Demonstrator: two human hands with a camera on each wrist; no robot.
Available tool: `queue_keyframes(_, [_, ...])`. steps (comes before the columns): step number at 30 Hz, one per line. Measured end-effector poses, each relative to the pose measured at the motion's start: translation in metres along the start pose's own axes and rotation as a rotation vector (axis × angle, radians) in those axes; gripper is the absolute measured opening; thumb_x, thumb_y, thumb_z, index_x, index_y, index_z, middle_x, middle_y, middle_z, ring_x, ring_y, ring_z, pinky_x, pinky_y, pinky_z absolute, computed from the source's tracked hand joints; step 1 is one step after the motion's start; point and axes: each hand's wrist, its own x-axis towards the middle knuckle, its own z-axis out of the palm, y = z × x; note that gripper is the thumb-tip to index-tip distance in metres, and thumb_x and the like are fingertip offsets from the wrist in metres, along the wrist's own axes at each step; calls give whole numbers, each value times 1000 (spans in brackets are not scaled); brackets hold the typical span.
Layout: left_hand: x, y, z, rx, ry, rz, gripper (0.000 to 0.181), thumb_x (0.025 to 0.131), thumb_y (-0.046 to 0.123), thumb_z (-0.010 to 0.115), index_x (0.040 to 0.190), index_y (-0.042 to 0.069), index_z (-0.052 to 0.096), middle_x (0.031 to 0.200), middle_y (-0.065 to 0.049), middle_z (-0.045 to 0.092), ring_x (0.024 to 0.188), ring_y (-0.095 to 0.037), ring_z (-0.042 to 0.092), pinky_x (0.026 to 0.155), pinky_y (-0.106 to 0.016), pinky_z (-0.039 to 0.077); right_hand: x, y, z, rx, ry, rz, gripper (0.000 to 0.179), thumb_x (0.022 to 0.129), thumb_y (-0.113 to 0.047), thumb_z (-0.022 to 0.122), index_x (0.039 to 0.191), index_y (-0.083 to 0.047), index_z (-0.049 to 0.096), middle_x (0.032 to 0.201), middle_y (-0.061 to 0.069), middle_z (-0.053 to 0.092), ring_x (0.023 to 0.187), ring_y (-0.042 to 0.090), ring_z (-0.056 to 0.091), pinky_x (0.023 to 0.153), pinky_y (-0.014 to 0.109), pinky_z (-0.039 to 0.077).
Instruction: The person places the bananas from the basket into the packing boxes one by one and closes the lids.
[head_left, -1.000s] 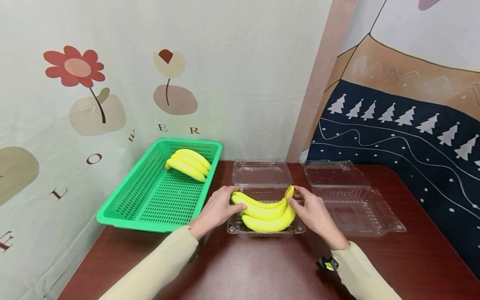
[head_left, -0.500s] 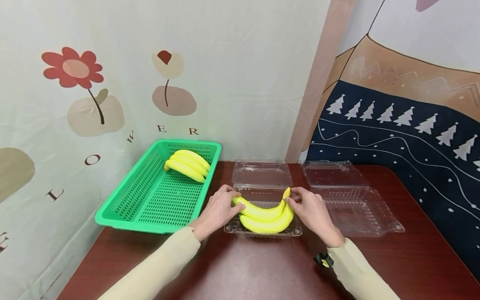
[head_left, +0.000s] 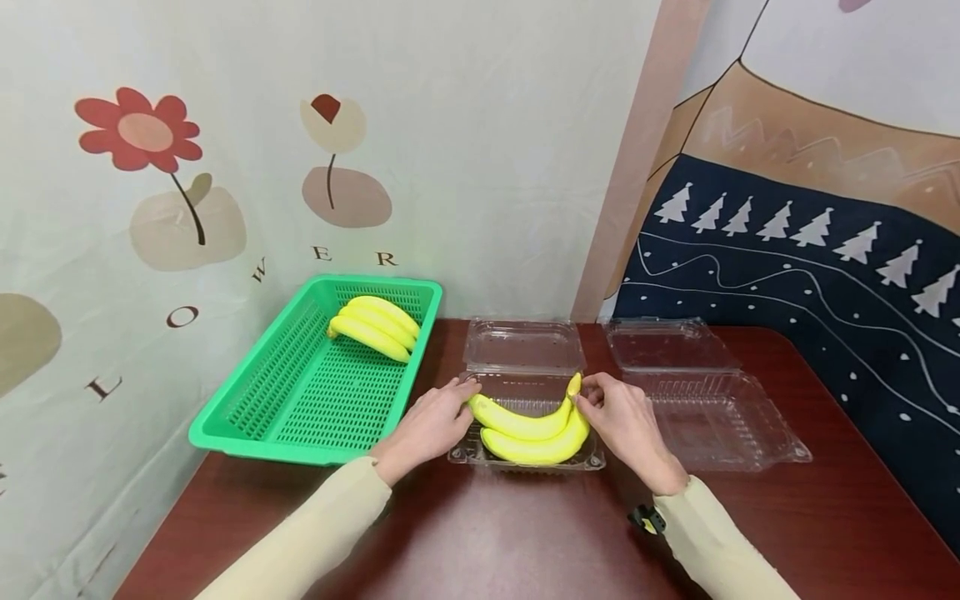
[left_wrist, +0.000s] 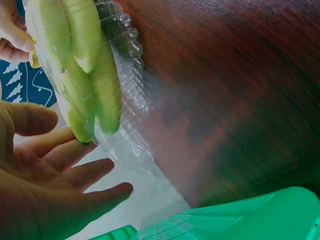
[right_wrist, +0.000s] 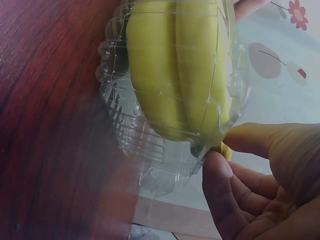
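A bunch of yellow bananas (head_left: 535,447) lies in the lower half of a clear plastic clamshell box (head_left: 517,388), its lid folded back behind. My right hand (head_left: 624,417) pinches the stem end, which rises at the box's right side; the right wrist view shows thumb and fingertips there, below the bananas (right_wrist: 175,75). At the other end is my left hand (head_left: 429,423), its fingertips against or very near the banana tips. In the left wrist view the left hand's fingers (left_wrist: 95,172) are extended and spread, and the thumb stands away from the fruit.
A green perforated basket (head_left: 307,454) stands on the left, with another banana bunch (head_left: 375,327) at its back right. To the right a second clear clamshell box (head_left: 720,421) lies with its lid folded back. Printed cloth (head_left: 495,167) hangs behind the dark red table (head_left: 510,533).
The bananas have settled slightly lower and to the left in the box. My left thumb has come off the top banana, and that hand has drawn back slightly. My right hand stays at the stem.
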Motion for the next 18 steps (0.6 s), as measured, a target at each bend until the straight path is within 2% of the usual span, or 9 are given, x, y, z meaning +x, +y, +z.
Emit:
queue_keyframes(2, [-2, 1, 0, 10, -50, -14, 49, 102, 13, 52, 149, -3, 52, 158, -16, 46, 149, -42, 35, 119, -63, 27, 0, 0, 0, -3, -3, 4, 25, 91, -13, 79, 110, 2, 73, 81, 7, 68, 66, 17, 57, 55, 27, 47])
queue_keyframes(5, [-3, 2, 0, 17, -98, -44, 55, 104, 20, 49, 154, -1, 46, 164, -15, 37, 153, -42, 25, 120, -68, 17, 1, 0, 0, -9, -10, 9, 25, 91, -14, 79, 110, 2, 73, 80, 6, 66, 67, 18, 56, 56, 28, 46])
queue_keyframes(8, [-3, 3, 2, 4, -105, -61, 59, 104, 26, 49, 156, 0, 43, 166, -16, 33, 155, -41, 22, 120, -69, 14, 2, 1, 0, -14, -19, 10, 26, 91, -15, 79, 110, 2, 72, 81, 6, 63, 69, 19, 54, 57, 29, 46])
queue_keyframes(12, [-3, 3, 6, -48, -80, -84, 65, 104, 36, 52, 157, 0, 40, 167, -17, 28, 155, -40, 19, 120, -68, 16, 2, 3, 0, -15, -27, 8, 28, 92, -16, 78, 112, 2, 72, 84, 7, 63, 72, 20, 55, 59, 30, 47])
queue_keyframes(18, [-4, 7, 15, -201, -15, -123, 76, 104, 45, 53, 159, -3, 34, 169, -20, 21, 156, -42, 14, 122, -65, 18, 2, 7, 1, -16, -7, -2, 31, 92, -20, 78, 115, 2, 72, 92, 9, 65, 79, 22, 59, 69, 37, 52])
